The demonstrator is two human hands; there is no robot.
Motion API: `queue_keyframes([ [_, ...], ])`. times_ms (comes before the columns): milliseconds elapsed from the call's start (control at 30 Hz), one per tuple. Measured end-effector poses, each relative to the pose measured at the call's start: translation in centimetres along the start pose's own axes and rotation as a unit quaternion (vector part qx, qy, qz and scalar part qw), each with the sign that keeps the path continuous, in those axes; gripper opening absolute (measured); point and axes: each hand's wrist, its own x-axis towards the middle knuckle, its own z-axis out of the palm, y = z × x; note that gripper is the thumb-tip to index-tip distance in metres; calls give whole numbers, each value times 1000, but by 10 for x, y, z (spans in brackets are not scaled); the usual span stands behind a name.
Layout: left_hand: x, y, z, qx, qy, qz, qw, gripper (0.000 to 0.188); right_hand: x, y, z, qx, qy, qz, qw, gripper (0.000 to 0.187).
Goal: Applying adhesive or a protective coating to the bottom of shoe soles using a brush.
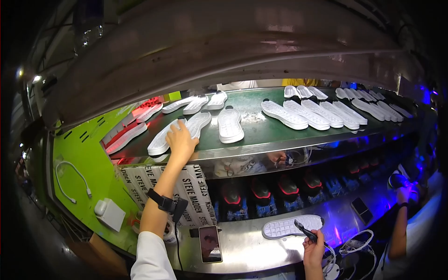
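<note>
My left hand (pixel 182 141) reaches over a green conveyor belt (pixel 254 103), its fingers curled around a white shoe sole (pixel 199 122). Another white sole (pixel 161 140) lies right beside it, partly covered by my hand. Down at the metal bench, my right hand (pixel 314 249) grips a slim black brush (pixel 305 231), whose tip is over the edge of a white sole with a grid pattern (pixel 280 227). That sole lies flat with its cavity side up.
More white soles (pixel 317 114) lie in rows on the belt, under a hood (pixel 242 51). Dark shoes with red-rimmed collars (pixel 261 189) fill the lower shelf. A phone (pixel 210 245) lies on the bench. White tubing (pixel 357 242) loops at right, near a co-worker's arm (pixel 399 228).
</note>
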Motion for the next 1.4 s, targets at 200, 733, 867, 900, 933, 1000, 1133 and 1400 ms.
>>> queue_keyframes([
  [200,39,54,44,-245,-125,35,961,28,1,11,7,-39,-51,4,998,27],
  [733,-132,54,-26,-582,165,120,787,16,7,10,-6,-77,-13,-2,997,25],
  [867,-136,52,-25,-553,192,163,795,18,4,4,-8,-69,-11,-9,998,25],
  [900,-136,53,-24,-559,169,161,796,17,3,2,-8,-57,-19,-20,998,25],
  [933,-136,53,-24,-569,154,165,791,16,3,1,-9,-64,-4,-10,998,25],
  [1000,-136,55,-23,-579,160,152,785,17,4,0,-10,-58,-15,-21,998,25],
  [1133,-133,58,-19,-593,171,137,775,18,6,-2,-12,-66,-3,-10,998,25],
  [1400,-142,64,-15,-602,173,146,766,17,19,-1,-18,-111,-30,-23,993,25],
])
